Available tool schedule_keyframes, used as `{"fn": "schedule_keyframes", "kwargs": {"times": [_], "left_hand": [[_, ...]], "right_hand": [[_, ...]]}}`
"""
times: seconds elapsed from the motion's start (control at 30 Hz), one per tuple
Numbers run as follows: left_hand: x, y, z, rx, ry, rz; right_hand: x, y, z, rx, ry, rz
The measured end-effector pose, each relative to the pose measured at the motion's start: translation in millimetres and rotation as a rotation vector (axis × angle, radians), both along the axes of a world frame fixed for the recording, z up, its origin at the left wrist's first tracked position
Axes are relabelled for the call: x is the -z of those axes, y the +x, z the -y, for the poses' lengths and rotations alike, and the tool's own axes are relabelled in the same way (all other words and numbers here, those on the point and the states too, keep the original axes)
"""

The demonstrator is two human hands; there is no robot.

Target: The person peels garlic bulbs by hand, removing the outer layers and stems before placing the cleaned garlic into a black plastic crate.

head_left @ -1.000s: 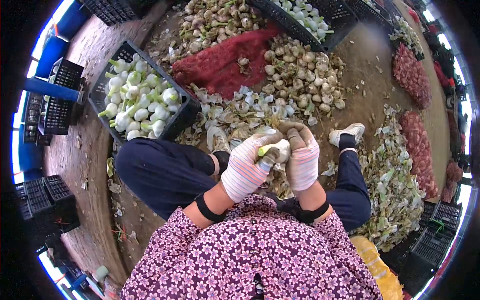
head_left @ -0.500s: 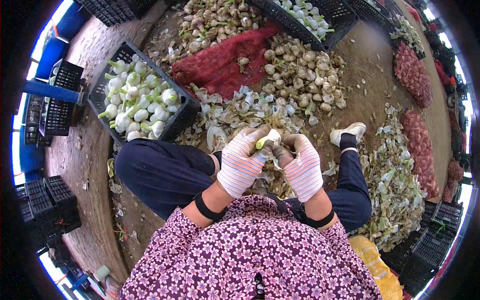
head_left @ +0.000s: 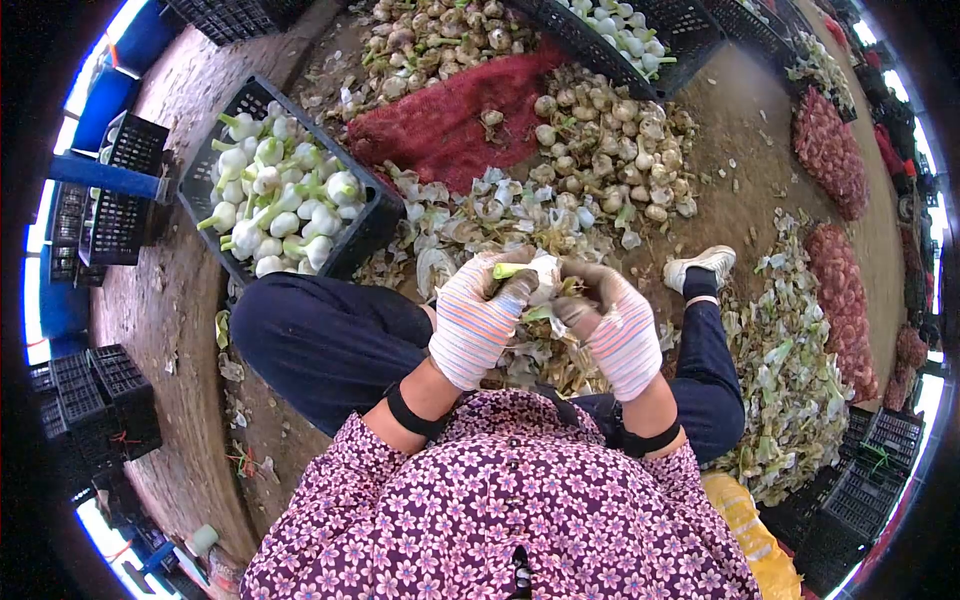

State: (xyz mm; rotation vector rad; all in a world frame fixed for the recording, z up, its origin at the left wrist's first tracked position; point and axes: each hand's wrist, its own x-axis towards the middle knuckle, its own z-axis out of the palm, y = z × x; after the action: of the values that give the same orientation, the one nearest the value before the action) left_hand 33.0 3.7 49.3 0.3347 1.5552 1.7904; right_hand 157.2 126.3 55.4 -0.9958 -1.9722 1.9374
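In front of my lap, my left hand [head_left: 480, 318] in a striped white glove is closed around a garlic bulb [head_left: 545, 272]. The bulb's cut green stem points left between thumb and fingers. Against the bulb's right side, my right hand [head_left: 615, 325], gloved alike with soiled fingertips, pinches loose garlic skin [head_left: 568, 288]. Its fingertips are slightly blurred. Beneath both hands lies a heap of shed skins [head_left: 545, 355]. Beyond them is a pile of unpeeled garlic bulbs [head_left: 620, 145].
A black crate [head_left: 375, 225] of cleaned white garlic stands beyond my left knee; another crate [head_left: 690, 65] is at the top. A red mesh sack [head_left: 440, 135] lies flat between garlic piles. Filled red sacks [head_left: 840, 300] and more skins [head_left: 790, 370] lie to the right.
The bulb has turned, its stem now pointing more to the left and its white side showing. My right hand has shifted slightly right, with a loosened strip of skin hanging at the bulb.
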Motion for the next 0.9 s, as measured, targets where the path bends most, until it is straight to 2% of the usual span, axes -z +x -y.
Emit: {"fn": "schedule_keyframes", "kwargs": {"times": [0.07,0.1,0.13,0.23,0.3,0.43,0.5,0.67,0.73,0.8,0.87,0.9], "left_hand": [[-3,0,0,0.011,0.006,-0.015],[-4,0,0,0.021,0.013,-0.031],[-2,-1,1,0.02,0.013,-0.032],[6,-10,10,0.128,0.018,-0.071],[6,-13,11,0.218,0.008,-0.239],[-5,-16,12,0.258,-0.017,-0.263],[-3,-17,13,0.229,0.039,-0.079],[-11,-13,12,0.226,0.032,0.015],[-12,-13,11,0.224,0.034,0.044],[-9,-13,11,0.156,0.089,-0.068],[-11,-23,12,0.156,0.047,0.097],[-3,-28,15,0.185,0.135,0.157]], "right_hand": [[16,3,2,-0.124,0.358,0.054],[18,-1,2,-0.123,0.383,-0.077],[16,-1,2,-0.124,0.384,-0.077],[-4,-7,2,-0.109,-0.241,-0.212],[0,-6,0,-0.122,-0.242,-0.207],[-15,-6,0,-0.184,-0.192,-0.191],[-14,-3,-2,-0.187,-0.215,-0.17],[-7,7,-6,-0.191,-0.206,-0.079],[-1,9,-7,-0.177,-0.377,-0.119],[-7,7,-8,-0.139,-0.289,-0.126],[-11,6,-9,-0.098,-0.199,-0.133],[-12,7,-9,-0.042,-0.232,-0.161]]}}
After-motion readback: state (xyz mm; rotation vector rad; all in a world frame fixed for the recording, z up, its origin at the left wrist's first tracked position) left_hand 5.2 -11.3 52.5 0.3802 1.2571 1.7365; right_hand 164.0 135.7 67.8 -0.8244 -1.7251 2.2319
